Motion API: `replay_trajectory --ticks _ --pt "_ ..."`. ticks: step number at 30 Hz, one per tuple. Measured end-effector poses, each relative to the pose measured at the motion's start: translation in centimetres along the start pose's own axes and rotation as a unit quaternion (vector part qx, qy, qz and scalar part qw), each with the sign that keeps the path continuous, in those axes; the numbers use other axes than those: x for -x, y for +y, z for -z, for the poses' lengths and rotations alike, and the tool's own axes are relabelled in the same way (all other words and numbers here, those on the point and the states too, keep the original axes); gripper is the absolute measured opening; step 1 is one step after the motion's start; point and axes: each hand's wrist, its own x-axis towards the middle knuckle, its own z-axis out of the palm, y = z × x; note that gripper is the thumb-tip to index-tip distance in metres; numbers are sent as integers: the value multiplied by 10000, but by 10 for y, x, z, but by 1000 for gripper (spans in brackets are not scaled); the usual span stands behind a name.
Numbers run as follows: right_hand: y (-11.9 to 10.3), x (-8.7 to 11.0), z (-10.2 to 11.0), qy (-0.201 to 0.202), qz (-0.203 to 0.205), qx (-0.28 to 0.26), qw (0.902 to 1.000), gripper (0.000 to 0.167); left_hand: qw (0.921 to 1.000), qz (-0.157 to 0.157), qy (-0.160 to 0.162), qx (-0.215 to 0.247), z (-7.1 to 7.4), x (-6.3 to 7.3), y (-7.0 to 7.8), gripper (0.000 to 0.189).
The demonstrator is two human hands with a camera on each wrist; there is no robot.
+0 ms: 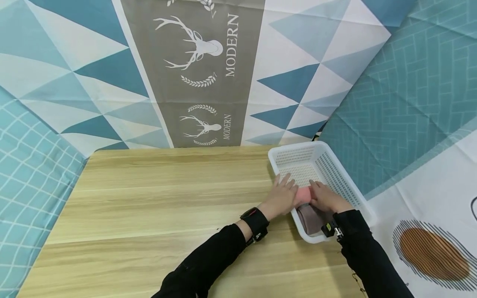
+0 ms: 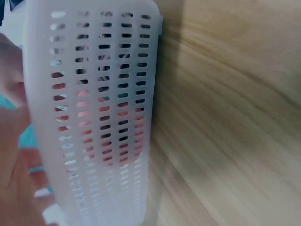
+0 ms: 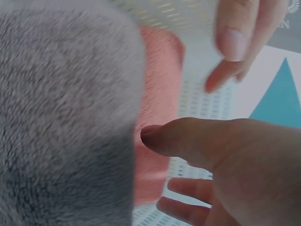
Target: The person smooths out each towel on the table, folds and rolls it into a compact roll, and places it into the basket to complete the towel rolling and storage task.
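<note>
A white perforated plastic basket [image 1: 337, 176] holds a folded pink towel [image 1: 303, 195] and a folded grey-brown towel [image 1: 311, 219] side by side, the grey one at the near end. My left hand [image 1: 281, 198] reaches over the basket's left rim, fingers stretched out beside the pink towel. From the right, my right hand [image 1: 327, 198] comes in over the basket. In the right wrist view its thumb tip lies at the edge of the pink towel [image 3: 162, 84], with the other fingers extended beyond that edge. Pink shows through the basket's slotted side [image 2: 106, 127] in the left wrist view.
The basket stands at the right side of a wood-grain table [image 1: 149, 207]. Patterned cloth [image 1: 201, 74] with deer heads and triangles hangs behind the table. A white cloth with a brown oval print [image 1: 434, 253] lies to the right.
</note>
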Motion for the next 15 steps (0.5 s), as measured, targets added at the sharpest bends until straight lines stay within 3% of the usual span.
replay_trajectory --ticks 3,7,11,15 --pt "-8 -5 7 227 -130 -34 9997 66 9974 492 339 394 6 16 -11 64" --pt "-19 -4 19 802 -129 -222 9964 64 9924 927 454 671 15 40 -32 68" --pt "-34 -3 33 1192 17 -523 9915 63 9901 1104 628 591 26 60 -57 69" --pt "-51 -10 44 1490 173 -420 9878 63 9859 1220 918 682 34 76 -79 68"
